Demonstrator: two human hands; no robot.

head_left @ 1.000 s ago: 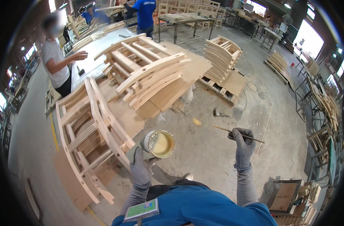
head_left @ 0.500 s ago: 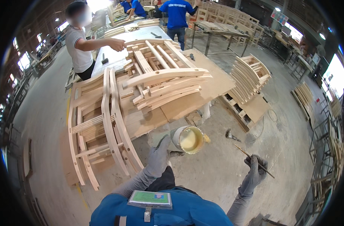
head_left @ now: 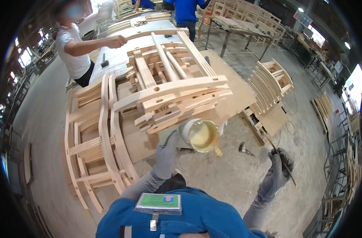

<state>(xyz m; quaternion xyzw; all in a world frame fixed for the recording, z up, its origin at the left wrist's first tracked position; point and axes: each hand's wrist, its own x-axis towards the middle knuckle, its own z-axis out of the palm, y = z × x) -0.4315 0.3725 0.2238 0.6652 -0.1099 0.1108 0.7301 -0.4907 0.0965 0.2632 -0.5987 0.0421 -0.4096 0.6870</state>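
My left hand (head_left: 167, 156), in a grey glove, is closed around the side of a pot (head_left: 187, 133) of pale yellow glue, tilted so its inside shows. In my right hand (head_left: 280, 164), also gloved, is a thin brush (head_left: 290, 177), its tip pointing up and away from me. Beyond the pot, curved wooden frames (head_left: 169, 88) with slats and round rods lie stacked on a table. A co-worker's hand (head_left: 116, 41) reaches to the far left corner of the top frame. Neither of my hands touches the wood.
More frames (head_left: 106, 131) stand at the left of the stack, on the brown board (head_left: 220, 65). A second stack (head_left: 264, 84) sits on a low pallet at the right. A dark tool (head_left: 245, 149) lies on the floor. A mallet (head_left: 104, 60) rests on the white far tabletop.
The top frame's far edge now shows raised from the stack beside the co-worker's hand. My right hand has moved right and slightly up with the brush. The pot is slightly higher in view.
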